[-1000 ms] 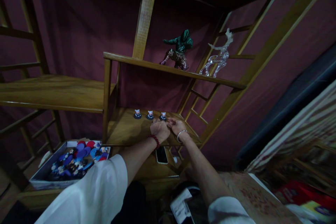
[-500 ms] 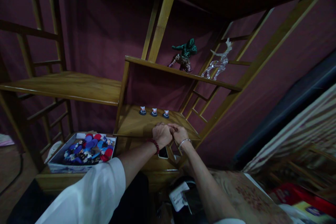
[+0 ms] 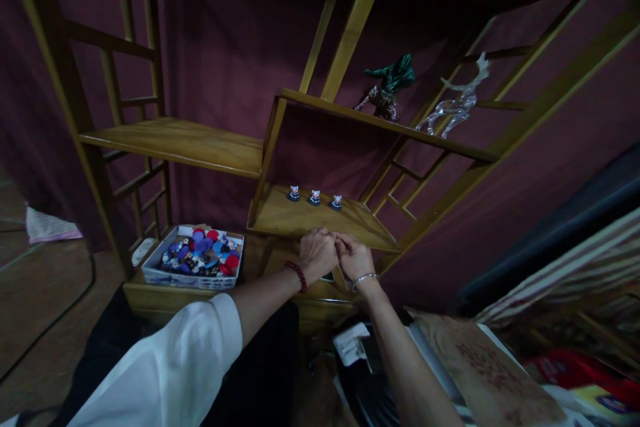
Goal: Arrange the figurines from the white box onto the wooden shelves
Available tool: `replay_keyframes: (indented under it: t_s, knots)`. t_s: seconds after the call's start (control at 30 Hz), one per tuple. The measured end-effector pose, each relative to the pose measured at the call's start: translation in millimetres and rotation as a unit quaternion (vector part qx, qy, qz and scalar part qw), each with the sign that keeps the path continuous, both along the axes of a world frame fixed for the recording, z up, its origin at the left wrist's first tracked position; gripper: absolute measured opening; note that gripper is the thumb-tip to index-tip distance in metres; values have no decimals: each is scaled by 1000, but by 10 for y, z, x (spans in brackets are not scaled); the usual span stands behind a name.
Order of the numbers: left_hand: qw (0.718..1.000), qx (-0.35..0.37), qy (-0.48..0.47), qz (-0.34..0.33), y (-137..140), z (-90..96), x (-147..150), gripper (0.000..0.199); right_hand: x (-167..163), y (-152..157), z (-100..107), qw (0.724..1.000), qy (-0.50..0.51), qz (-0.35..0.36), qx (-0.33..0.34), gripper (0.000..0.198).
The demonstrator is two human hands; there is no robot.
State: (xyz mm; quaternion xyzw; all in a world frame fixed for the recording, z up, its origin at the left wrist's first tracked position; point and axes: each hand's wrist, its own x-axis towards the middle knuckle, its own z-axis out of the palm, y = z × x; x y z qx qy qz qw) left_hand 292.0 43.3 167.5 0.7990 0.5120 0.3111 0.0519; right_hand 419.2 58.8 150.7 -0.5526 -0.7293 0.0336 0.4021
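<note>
A wooden shelf unit (image 3: 359, 21) stands against a dark reddish wall; its low shelf (image 3: 277, 217) is the landmark here. Left of the low shelf and below its level sits a white-walled box (image 3: 193, 280) filled with blue, purple, red and black pieces. On the board above the low shelf are a crouching green-and-brown figure (image 3: 391, 85) and, right of it, a clear deer (image 3: 456, 109).

Toward the back of the low shelf, three little figurines stand upright in a row — a left figurine (image 3: 293, 193), a middle figurine (image 3: 314, 198) and a right figurine (image 3: 336, 203), each whitish above and dark at the base, gaps between neighbours. A strip of board separates the row from the low shelf's front edge, and more board runs on right of the row.

At that front edge, the person's left hand (image 3: 319, 253) and right hand (image 3: 355, 257) meet. Their fingers are curled in closely, knuckles touching — the tips are hidden, so whether anything is pinched there cannot be told.
</note>
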Motion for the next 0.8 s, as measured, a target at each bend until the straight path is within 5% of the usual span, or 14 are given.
replay_keyframes:
  t_s: [0.27,0.8]
  knots:
    - [1000,-22,14,-12,-179,-163,-272,29,-239,-217,-142,996,-44,29,67,25]
    - [994,-97,42,17,-428,-640,-959,28,-882,-359,-682,990,-78,118,-11,36]
